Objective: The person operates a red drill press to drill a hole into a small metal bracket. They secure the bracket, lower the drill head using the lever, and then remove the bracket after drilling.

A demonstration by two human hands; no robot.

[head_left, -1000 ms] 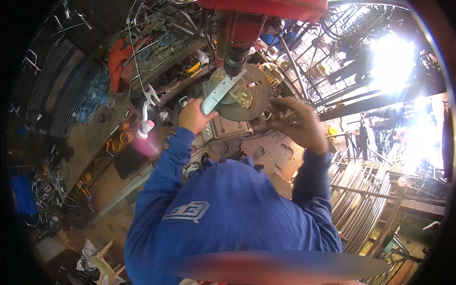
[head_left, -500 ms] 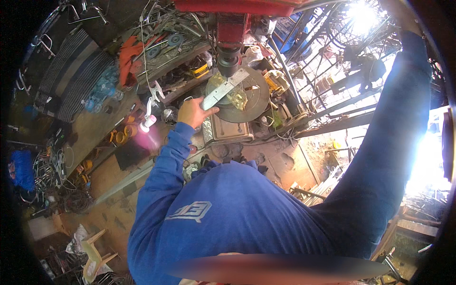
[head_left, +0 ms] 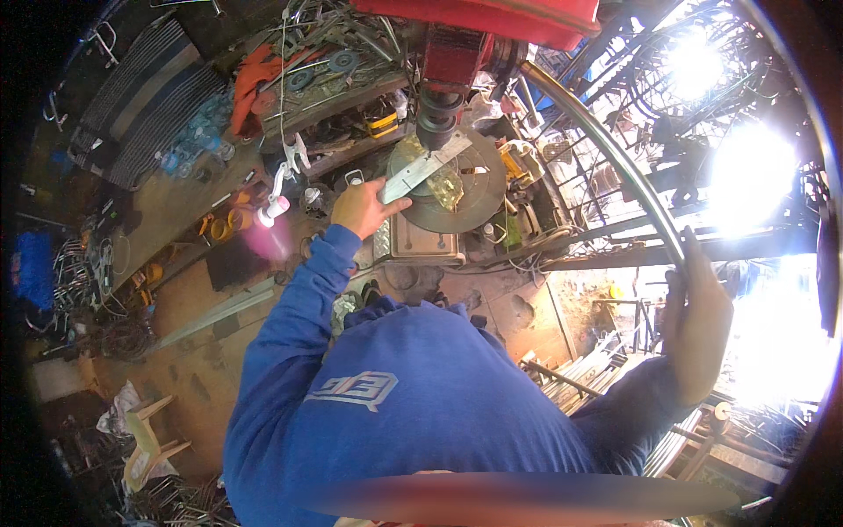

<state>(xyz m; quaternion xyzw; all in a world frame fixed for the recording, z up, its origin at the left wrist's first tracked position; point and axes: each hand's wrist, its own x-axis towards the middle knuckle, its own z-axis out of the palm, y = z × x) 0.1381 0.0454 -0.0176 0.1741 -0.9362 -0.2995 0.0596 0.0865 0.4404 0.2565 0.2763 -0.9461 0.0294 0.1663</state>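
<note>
L hand pinches flat silvery metal bar, prob. stiff, best held @ near end; R hand grips curved shiny metal lever.

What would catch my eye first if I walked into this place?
Probably the red machine at the top centre, its dark spindle pointing down at a flat, pale metal bar held in the person's left hand. Next, the long metal lever reaching out to the right hand. Then the dazzling white glare along the right side.
</note>
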